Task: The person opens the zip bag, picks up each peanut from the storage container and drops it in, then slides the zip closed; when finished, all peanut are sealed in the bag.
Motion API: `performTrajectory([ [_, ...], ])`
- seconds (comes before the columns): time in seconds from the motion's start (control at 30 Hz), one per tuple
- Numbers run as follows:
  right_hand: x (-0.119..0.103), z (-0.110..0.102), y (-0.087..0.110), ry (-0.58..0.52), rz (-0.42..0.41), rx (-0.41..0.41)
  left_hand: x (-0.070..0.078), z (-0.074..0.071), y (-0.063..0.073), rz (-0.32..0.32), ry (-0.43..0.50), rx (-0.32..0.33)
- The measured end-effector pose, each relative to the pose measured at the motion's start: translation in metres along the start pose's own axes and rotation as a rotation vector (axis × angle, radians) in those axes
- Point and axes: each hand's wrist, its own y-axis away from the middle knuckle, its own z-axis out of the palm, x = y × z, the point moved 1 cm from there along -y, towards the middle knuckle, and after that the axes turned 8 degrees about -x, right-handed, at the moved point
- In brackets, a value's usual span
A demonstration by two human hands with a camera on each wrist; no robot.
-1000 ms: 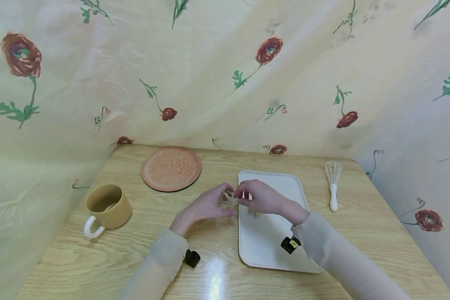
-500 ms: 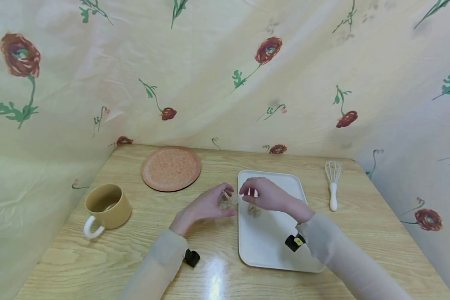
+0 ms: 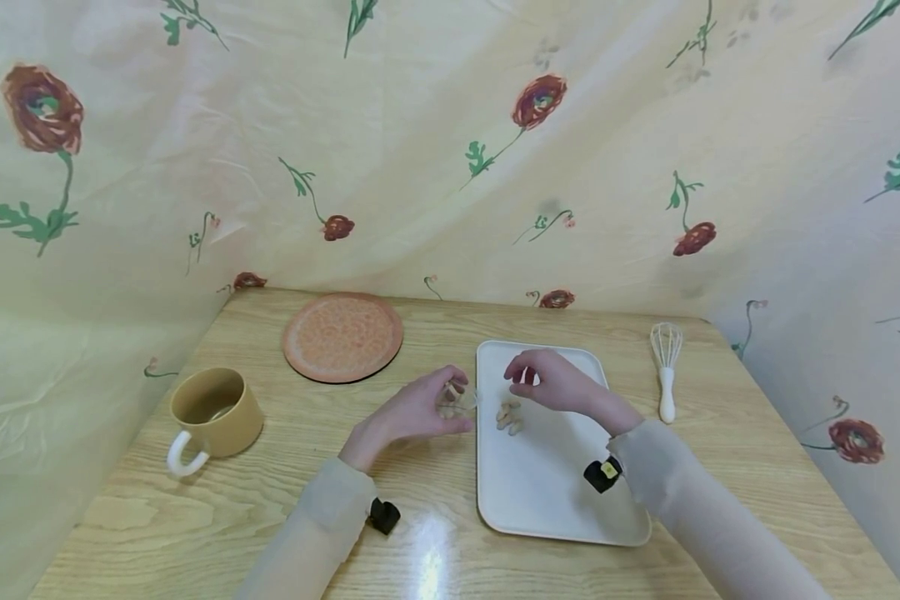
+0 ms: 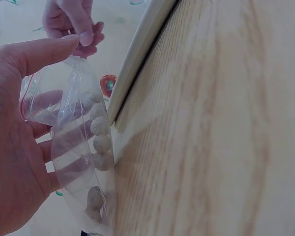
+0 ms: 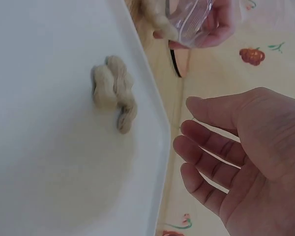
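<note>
Plastic bag (image 4: 83,162) — left hand (image 3: 422,406) cupping it.

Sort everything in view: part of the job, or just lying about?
Apparently in the job:
left hand, holding the clear zip bag
peanuts inside the bag
right hand, holding nothing
white tray
loose peanuts on the tray

Apparently just lying about, untouched:
tan mug, white-handled
white whisk
round orange-pink mat

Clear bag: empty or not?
Not empty: the left wrist view shows several peanuts through the side of the clear bag.
</note>
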Motion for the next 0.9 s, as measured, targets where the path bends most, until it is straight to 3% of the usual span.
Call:
performTrajectory([
  [0.5, 0.032, 0.020, 0.001, -0.032, 0.096, -0.100, 0.000, 0.001, 0.000, -0.006, 0.008, -0.010],
  [0.9, 0.028, 0.026, -0.002, -0.019, 0.100, -0.112, 0.001, 0.001, 0.001, -0.018, -0.004, -0.007],
])
